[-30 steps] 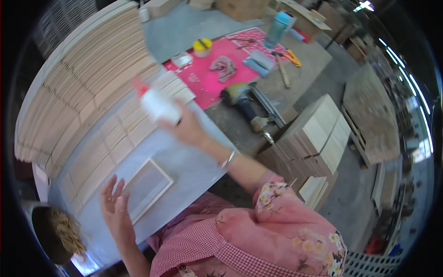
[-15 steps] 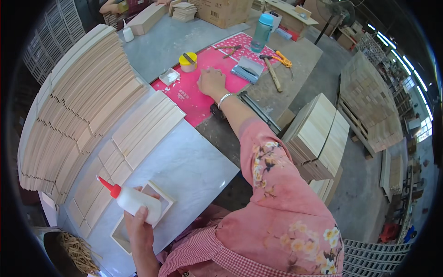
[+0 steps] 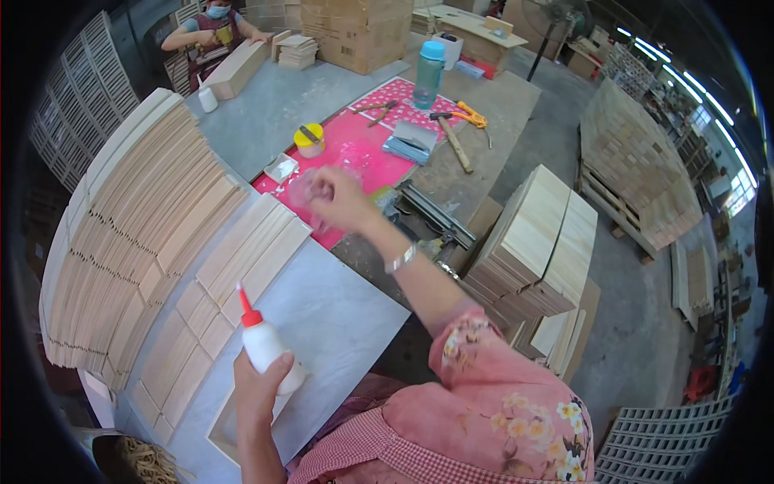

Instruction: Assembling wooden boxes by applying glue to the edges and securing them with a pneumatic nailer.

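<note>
My left hand [image 3: 256, 394] grips a white glue bottle [image 3: 270, 348] with a red nozzle, held upright over the pale work board [image 3: 339, 315]. Just below it lies a small wooden frame [image 3: 219, 431], partly hidden by my wrist. My right hand [image 3: 343, 200] is raised over the near edge of the pink mat [image 3: 355, 153], fingers pinched on a small pinkish translucent piece [image 3: 303, 190] that is blurred. Short wooden slats [image 3: 242, 258] lie in rows between the two hands.
Tall fanned stacks of wooden slats [image 3: 129, 218] fill the left. On the pink mat stand a yellow round tin [image 3: 309, 139], a blue bottle [image 3: 429, 74], a hammer [image 3: 453, 139] and orange pliers [image 3: 472, 114]. Plank stacks [image 3: 536, 242] sit right. Another person [image 3: 216, 28] works at the far table.
The glue bottle passed from my right hand to my left. My right hand reached out to the pink mat, then drew back and up with the pinkish piece.
</note>
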Action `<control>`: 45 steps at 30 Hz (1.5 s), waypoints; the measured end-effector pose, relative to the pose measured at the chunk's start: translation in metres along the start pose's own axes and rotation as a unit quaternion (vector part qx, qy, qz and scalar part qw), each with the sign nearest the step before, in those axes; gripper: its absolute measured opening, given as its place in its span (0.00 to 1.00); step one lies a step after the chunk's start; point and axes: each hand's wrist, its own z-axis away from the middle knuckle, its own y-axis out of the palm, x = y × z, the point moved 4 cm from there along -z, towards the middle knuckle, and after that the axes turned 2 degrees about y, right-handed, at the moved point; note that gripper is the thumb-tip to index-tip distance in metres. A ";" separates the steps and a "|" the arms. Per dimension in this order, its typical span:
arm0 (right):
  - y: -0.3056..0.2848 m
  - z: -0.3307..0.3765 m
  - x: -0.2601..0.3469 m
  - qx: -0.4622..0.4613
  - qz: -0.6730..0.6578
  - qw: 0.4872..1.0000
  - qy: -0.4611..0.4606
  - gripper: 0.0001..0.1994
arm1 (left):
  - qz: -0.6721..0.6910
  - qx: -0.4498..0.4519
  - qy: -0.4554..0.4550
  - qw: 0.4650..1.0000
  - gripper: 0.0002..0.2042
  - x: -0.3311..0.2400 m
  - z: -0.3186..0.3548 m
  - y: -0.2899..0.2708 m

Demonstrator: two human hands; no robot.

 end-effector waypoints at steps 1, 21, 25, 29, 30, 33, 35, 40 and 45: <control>0.018 0.032 0.024 0.007 -0.082 0.996 -0.034 0.13 | -0.031 0.018 0.004 0.999 0.25 -0.001 -0.005 0.007; -0.039 -0.090 -0.049 -0.192 0.387 0.891 -0.140 0.09 | -0.013 0.019 0.062 0.998 0.30 0.002 0.024 -0.010; -0.055 -0.102 -0.089 -0.146 0.618 0.772 -0.011 0.10 | 0.101 0.040 0.058 0.992 0.32 0.006 0.031 -0.012; 0.034 -0.017 -0.015 -0.020 0.500 0.859 -0.106 0.19 | 0.302 -0.013 0.128 0.945 0.35 0.019 0.024 -0.023; 0.055 0.015 -0.028 -0.035 0.305 0.931 -0.199 0.23 | 0.302 -0.005 0.126 0.945 0.35 0.021 0.021 -0.020; 0.151 0.135 0.009 0.149 0.043 0.975 -0.157 0.25 | 0.369 -0.068 0.187 0.908 0.35 0.030 0.010 -0.032; 0.174 0.176 0.021 0.209 0.036 0.973 -0.091 0.27 | 0.389 -0.089 0.208 0.893 0.35 0.037 0.015 -0.032; 0.214 0.206 0.018 0.151 -0.085 0.982 -0.072 0.29 | 0.304 -0.095 0.243 0.916 0.39 0.046 0.038 -0.029; 0.221 0.207 0.033 0.182 -0.099 0.977 -0.049 0.30 | 0.343 -0.086 0.234 0.906 0.32 0.043 0.064 -0.034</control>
